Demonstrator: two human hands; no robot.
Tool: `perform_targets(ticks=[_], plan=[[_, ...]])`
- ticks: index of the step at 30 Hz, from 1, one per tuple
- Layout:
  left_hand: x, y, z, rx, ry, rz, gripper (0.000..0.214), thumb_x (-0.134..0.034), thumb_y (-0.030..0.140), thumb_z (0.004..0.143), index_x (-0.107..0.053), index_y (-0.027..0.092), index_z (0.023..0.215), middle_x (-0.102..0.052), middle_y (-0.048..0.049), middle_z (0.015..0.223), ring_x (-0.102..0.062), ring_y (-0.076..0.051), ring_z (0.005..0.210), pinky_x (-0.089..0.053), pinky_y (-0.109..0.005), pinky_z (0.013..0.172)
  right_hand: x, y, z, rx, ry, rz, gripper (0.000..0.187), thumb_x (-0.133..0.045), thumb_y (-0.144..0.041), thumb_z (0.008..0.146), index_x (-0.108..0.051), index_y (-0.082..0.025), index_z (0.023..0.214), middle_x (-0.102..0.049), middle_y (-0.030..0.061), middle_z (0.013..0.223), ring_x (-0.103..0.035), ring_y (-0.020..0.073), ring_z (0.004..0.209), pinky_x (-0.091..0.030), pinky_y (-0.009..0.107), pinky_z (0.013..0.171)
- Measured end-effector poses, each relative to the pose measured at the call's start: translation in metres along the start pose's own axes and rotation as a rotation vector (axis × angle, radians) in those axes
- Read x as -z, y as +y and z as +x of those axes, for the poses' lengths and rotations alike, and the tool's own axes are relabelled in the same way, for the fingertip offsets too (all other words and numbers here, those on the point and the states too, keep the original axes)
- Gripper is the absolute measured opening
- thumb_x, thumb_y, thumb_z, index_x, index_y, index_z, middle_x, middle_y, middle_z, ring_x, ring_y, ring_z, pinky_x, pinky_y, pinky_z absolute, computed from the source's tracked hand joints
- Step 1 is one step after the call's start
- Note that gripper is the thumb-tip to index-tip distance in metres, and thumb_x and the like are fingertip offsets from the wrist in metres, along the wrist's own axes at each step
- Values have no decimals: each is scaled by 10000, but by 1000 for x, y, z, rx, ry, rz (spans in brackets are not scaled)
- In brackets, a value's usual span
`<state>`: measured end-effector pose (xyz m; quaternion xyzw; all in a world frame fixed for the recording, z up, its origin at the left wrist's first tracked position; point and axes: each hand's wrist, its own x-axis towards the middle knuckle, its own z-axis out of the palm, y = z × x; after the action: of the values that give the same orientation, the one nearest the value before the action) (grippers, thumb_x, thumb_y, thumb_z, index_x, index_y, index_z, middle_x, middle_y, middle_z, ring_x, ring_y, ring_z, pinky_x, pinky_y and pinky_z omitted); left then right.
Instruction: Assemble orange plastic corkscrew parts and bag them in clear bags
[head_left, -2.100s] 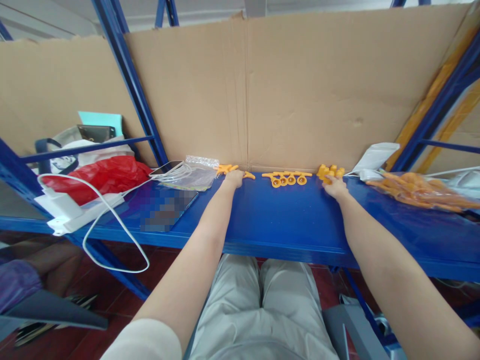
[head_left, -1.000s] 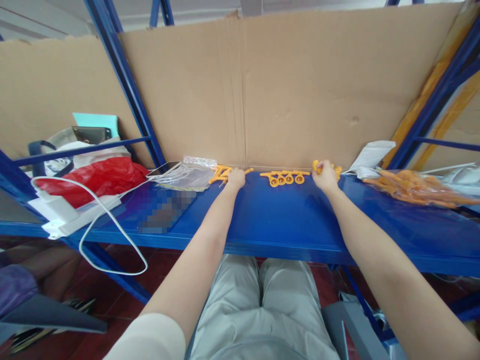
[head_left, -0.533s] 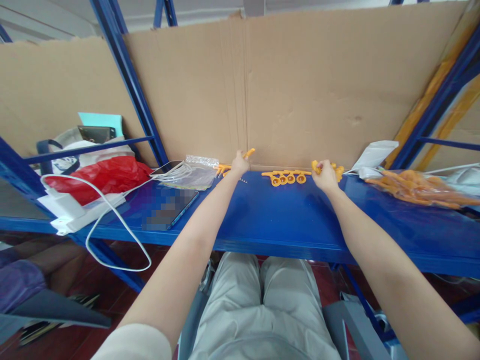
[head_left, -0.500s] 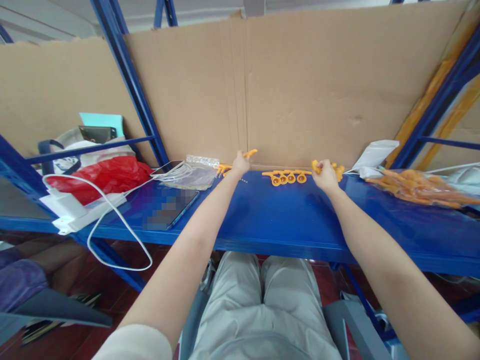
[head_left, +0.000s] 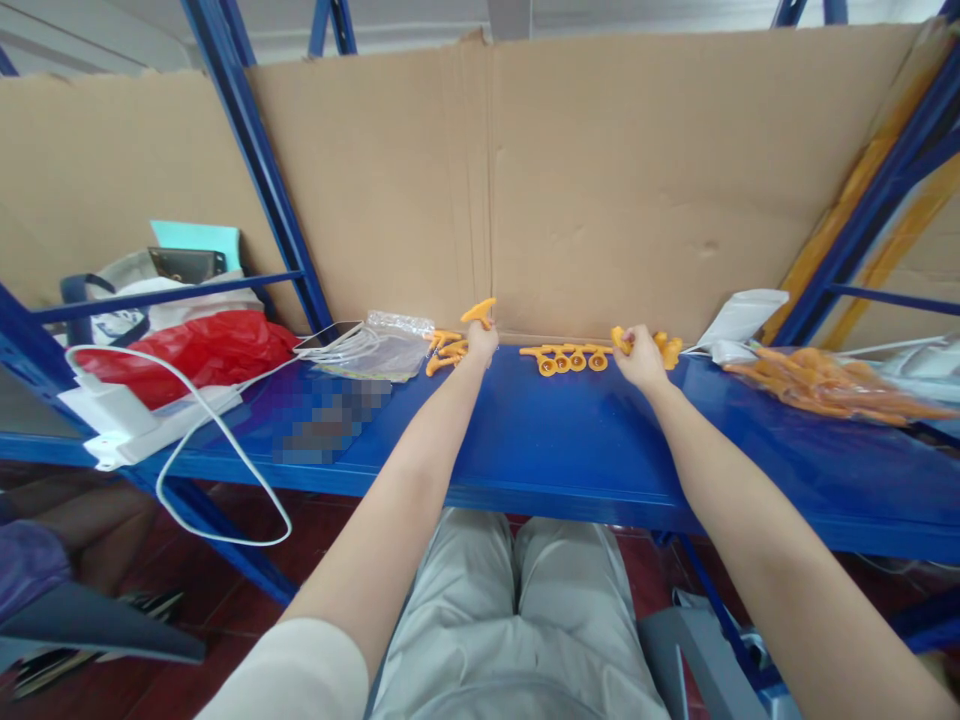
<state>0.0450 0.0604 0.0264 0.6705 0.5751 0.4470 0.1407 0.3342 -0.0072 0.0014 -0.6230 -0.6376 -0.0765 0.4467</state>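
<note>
My left hand (head_left: 482,343) is closed around a yellow corkscrew (head_left: 478,311), its T-shaped handle sticking up above the fingers. Just left of that hand lie several more yellow corkscrews (head_left: 445,352) with metal spirals. A row of yellow plastic pieces with round cup-like ends (head_left: 571,360) lies between my two hands. My right hand (head_left: 643,357) is closed on a yellow plastic piece (head_left: 619,340), mostly covered by the fingers. More yellow pieces (head_left: 667,349) sit directly to its right.
A bag of orange-yellow parts (head_left: 832,383) and a white packet (head_left: 746,320) lie to the right. On the left are a clear plastic bag (head_left: 397,350), a blurred-out phone (head_left: 330,422), a red bag (head_left: 191,350) and a white power strip (head_left: 161,430). Cardboard (head_left: 637,180) walls the back.
The corkscrew in my left hand has turned, its handle now more upright above the fingers. My right hand keeps hold of the yellow piece. The view has shifted slightly.
</note>
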Motion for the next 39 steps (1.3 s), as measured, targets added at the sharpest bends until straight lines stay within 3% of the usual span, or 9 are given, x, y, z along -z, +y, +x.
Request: perform_targets(ticks=[3, 6, 9, 14, 19, 23, 26, 33, 39], plan=[[4, 10, -6, 96, 89, -254, 166, -562, 146, 848, -675, 128, 967, -710, -87, 907, -656, -229, 967, -509, -321, 842, -7, 7, 4, 69, 51, 55, 192, -540, -222, 719, -415, -256, 861, -619, 86, 933, -605, 298, 914, -492, 451, 817], [8, 19, -18, 50, -10, -359, 54, -677, 187, 794, -676, 133, 804, -683, -50, 762, -648, -210, 869, -497, -306, 810, -12, 12, 6, 116, 73, 88, 198, -547, -233, 706, -400, -262, 836, -619, 86, 916, -602, 296, 870, -495, 462, 795], [6, 25, -34, 29, -162, -506, 110, -763, 161, 719, -657, 142, 742, -636, -8, 664, -602, -146, 729, -477, -248, 705, -14, 14, 6, 141, 71, 90, 195, -543, -240, 701, -394, -267, 824, -621, 75, 919, -600, 289, 883, -496, 460, 800], [-4, 29, -54, 260, -271, -753, 230, -815, 147, 688, -585, 159, 696, -589, 16, 628, -531, -75, 596, -399, -196, 589, -16, 14, 5, 167, 53, 87, 182, -539, -242, 711, -405, -269, 831, -620, 56, 920, -598, 278, 905, -493, 446, 801], [0, 24, -54, 405, -180, -935, 178, -765, 233, 768, -598, 185, 811, -635, 7, 755, -614, -102, 750, -450, -257, 766, -14, 11, 3, 131, 6, 68, 203, -545, -216, 702, -388, -250, 827, -615, 90, 942, -603, 296, 932, -484, 462, 824], [13, 16, -53, 453, -192, -857, 338, -741, 491, 772, -643, 214, 938, -697, -74, 963, -640, -202, 975, -402, -427, 982, -16, 10, 3, 153, 8, 73, 202, -549, -207, 716, -383, -251, 823, -607, 80, 916, -603, 282, 909, -486, 448, 824], [19, 12, -56, 443, -232, -779, 451, -673, 640, 762, -651, 214, 909, -696, -103, 1011, -629, -252, 1056, -398, -446, 999, -18, 11, 3, 188, 34, 86, 195, -546, -210, 724, -382, -254, 821, -597, 68, 889, -601, 280, 889, -487, 455, 819], [20, 17, -61, 507, -353, -794, 141, -541, 297, 902, -642, 202, 879, -699, -90, 1083, -617, -211, 1094, -485, -362, 922, -18, 8, 2, 219, 9, 92, 182, -539, -242, 727, -388, -255, 828, -596, 76, 893, -585, 273, 867, -494, 440, 792], [14, 19, -59, 579, -232, -819, 129, -511, 144, 872, -635, 161, 840, -700, -76, 881, -648, -158, 853, -508, -273, 779, -18, 2, 0, 215, -11, 86, 194, -543, -233, 724, -382, -256, 829, -605, 81, 917, -587, 270, 881, -490, 424, 804]])
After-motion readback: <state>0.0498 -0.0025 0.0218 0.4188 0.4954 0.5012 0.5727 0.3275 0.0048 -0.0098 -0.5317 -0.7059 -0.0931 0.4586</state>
